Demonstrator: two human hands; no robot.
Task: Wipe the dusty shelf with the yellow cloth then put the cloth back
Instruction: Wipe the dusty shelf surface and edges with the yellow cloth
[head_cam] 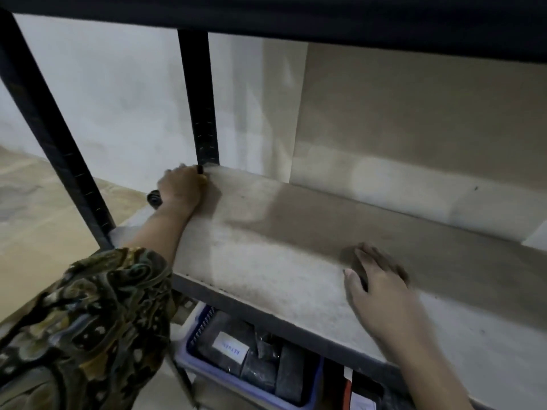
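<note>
The dusty shelf board (pixel 266 247) is pale and grey with dust, with a darker band across its middle. My left hand (pixel 180 187) reaches to the board's back left corner beside the black rear post (pixel 198 99), its fingers curled down. The yellow cloth (pixel 204 181) is almost wholly hidden under that hand; only a thin yellowish edge shows by the fingers. My right hand (pixel 376 279) lies flat on the board near its front edge, fingers spread, holding nothing.
A black front post (pixel 59 137) slants up at the left, and the upper shelf (pixel 296 13) hangs low overhead. A small black round part (pixel 154 199) sits by my left wrist. Below, a blue basket (pixel 201 324) holds dark wrapped packs.
</note>
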